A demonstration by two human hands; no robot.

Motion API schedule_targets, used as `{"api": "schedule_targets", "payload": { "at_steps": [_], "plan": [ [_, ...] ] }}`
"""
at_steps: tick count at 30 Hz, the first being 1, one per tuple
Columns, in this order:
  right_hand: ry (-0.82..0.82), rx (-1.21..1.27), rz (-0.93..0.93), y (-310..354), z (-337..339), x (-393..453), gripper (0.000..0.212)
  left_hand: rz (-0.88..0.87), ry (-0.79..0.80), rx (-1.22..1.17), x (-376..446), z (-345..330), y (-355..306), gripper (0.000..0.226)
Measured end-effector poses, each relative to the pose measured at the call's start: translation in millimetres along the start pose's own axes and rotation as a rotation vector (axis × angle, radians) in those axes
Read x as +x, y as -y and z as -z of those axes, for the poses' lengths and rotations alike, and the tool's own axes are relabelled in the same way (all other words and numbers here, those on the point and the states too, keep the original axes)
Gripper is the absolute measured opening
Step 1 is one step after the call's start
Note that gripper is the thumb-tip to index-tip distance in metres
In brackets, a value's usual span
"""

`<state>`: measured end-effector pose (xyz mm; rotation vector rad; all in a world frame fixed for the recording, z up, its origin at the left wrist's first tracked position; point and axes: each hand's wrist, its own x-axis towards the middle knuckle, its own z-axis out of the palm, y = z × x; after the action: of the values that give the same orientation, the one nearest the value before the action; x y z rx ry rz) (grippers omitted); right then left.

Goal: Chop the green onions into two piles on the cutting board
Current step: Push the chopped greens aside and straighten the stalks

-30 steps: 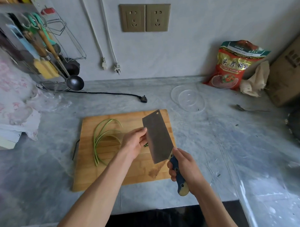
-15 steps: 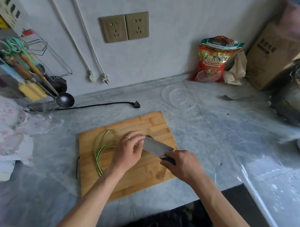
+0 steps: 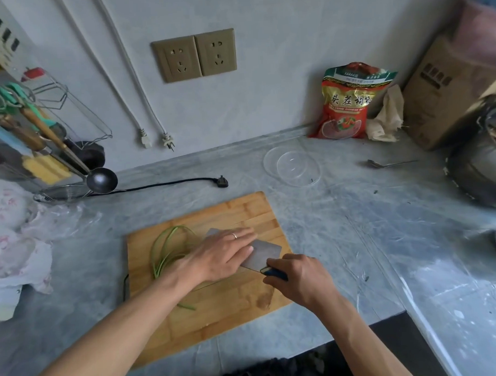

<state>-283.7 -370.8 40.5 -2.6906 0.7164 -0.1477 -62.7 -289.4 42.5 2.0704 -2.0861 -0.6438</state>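
Steel cleaver (image 3: 260, 253) now flat | left hand (image 3: 224, 256) presses it, fingers straight | right hand (image 3: 297, 279) grips handle | advise: press evenly (long green onions (image 3: 164, 252) uncut).

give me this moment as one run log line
left hand: flat on cleaver | right hand: grips handle | cleaver: lying flat on board | onions: uncut, left of blade | piles: none seen

**Bare arms, one ring**

Two forearms enter from bottom of frame – both bare, no sleeves showing up to the frame edge. Left hand (image 3: 221, 255), center of frame, has a thin pale metal ring (image 3: 234, 235) on one finger. Right hand (image 3: 299, 279), just right of center – no jewellery visible, no watch or band at either wrist. No gloves.
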Motion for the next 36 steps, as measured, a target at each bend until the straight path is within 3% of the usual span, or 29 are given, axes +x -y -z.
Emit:
{"api": "schedule_targets", "payload": {
  "at_steps": [3, 6, 8, 11, 13, 15, 18, 21, 23, 25, 30, 36],
  "plan": [
    [-0.034, -0.009, 0.039, -4.9, 0.8, 5.0, 0.032, -0.082, 0.072, 0.046, 3.9, -3.5, -8.0, 0.053],
    [0.017, -0.013, 0.022, -4.5, -0.9, 6.0, 0.031, 0.081, 0.033, 0.018, 15.3, 1.4, 10.9, 0.051],
    [0.049, 0.108, -0.086, -6.7, -2.4, 3.6, 0.028, 0.144, -0.208, -0.092, 9.5, 2.2, 19.4, 0.053],
    [-0.022, 0.537, -0.341, -3.9, 1.8, 4.6, 0.024, 0.209, -0.673, -0.117, -11.4, -4.7, 16.3, 0.044],
    [-0.068, 0.812, -0.493, 4.1, 6.3, 10.1, 0.032, 0.188, -0.767, -0.103, -16.7, -14.3, 3.7, 0.041],
    [-0.094, 1.025, -0.595, 12.5, 10.7, 15.3, 0.039, 0.078, -0.695, -0.087, -11.9, -25.6, -11.7, 0.045],
    [-0.074, 1.271, -0.683, 23.7, 15.6, 21.1, 0.040, -0.070, -0.429, 0.017, -2.8, -47.1, -26.1, 0.060],
    [-0.127, 1.340, -0.746, 23.8, 20.3, 24.6, 0.039, 0.075, -0.168, 0.114, -1.6, -55.3, -15.0, 0.079],
    [-0.193, 1.345, -0.783, 17.0, 24.0, 23.9, 0.036, 0.183, -0.102, 0.152, -6.1, -55.2, 0.3, 0.087],
    [-0.207, 1.334, -0.791, 13.1, 27.3, 21.3, 0.034, 0.215, -0.199, 0.080, -17.1, -52.0, 9.2, 0.083],
    [-0.123, 1.314, -0.768, 28.3, 23.1, 19.0, 0.033, 0.288, -0.621, -0.117, -55.4, -53.0, 15.5, 0.025],
    [0.059, 1.186, -0.612, 59.8, 7.3, 26.5, 0.031, 0.900, -0.772, -0.196, -113.7, -56.3, 26.4, 0.025]
  ]
}}
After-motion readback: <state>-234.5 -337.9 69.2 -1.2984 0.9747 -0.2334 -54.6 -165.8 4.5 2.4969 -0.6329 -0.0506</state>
